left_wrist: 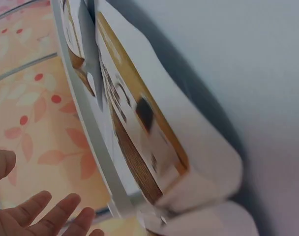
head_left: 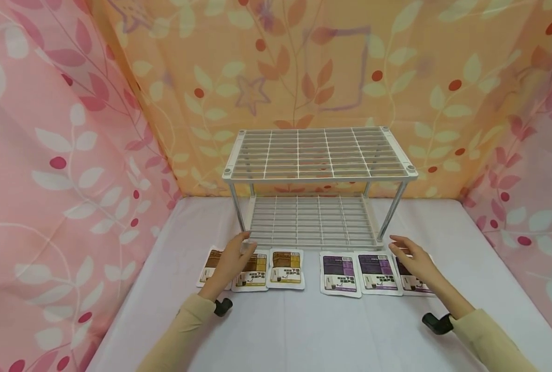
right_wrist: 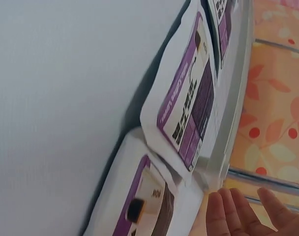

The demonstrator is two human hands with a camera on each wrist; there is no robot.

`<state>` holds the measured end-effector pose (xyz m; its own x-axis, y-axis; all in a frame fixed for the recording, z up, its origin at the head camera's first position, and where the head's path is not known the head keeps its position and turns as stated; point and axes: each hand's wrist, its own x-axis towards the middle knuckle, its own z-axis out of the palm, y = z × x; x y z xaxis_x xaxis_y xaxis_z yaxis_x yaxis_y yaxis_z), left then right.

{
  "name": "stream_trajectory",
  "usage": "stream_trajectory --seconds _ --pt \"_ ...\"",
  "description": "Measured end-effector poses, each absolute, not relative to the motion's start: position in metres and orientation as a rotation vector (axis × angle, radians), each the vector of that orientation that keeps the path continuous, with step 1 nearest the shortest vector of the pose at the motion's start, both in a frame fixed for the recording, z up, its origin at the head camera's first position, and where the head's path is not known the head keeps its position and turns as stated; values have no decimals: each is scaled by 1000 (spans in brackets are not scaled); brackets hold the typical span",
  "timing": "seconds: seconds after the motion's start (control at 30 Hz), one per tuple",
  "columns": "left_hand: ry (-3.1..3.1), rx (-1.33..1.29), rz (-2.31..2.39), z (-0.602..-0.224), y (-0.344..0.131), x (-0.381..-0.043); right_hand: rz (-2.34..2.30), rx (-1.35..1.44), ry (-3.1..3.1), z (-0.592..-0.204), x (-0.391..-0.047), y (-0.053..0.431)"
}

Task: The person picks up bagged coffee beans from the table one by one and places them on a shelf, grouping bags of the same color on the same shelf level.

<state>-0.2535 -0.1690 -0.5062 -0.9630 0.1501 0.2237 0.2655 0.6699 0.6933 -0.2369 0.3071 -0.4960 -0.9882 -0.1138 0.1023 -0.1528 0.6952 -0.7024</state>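
My left hand (head_left: 231,260) hovers over the left group of white packets with brown-and-yellow labels, such as the packet (head_left: 286,268) nearest the middle. In the left wrist view its fingers (left_wrist: 56,216) are spread and hold nothing. On the other side, my right hand (head_left: 414,262) is above the outermost packet with a purple label (head_left: 415,283), partly covering it. The right wrist view shows its fingers (right_wrist: 230,209) extended, with nothing in them. Two more purple-labelled packets, one of them the middle packet (head_left: 380,273), lie flat beside it.
A white two-tier wire rack (head_left: 319,180) stands on the white-covered table (head_left: 303,336), just behind the packets. Its metal posts rise near both hands. Patterned cloth (head_left: 303,67) hangs behind and at both sides. Each wrist bears a black device (head_left: 437,324).
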Motion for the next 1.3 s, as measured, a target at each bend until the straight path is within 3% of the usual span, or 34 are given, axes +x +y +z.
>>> stream_trajectory --seconds 1.3 --pt "-2929 -994 -1435 -503 -73 -244 1596 615 -2962 -511 -237 272"
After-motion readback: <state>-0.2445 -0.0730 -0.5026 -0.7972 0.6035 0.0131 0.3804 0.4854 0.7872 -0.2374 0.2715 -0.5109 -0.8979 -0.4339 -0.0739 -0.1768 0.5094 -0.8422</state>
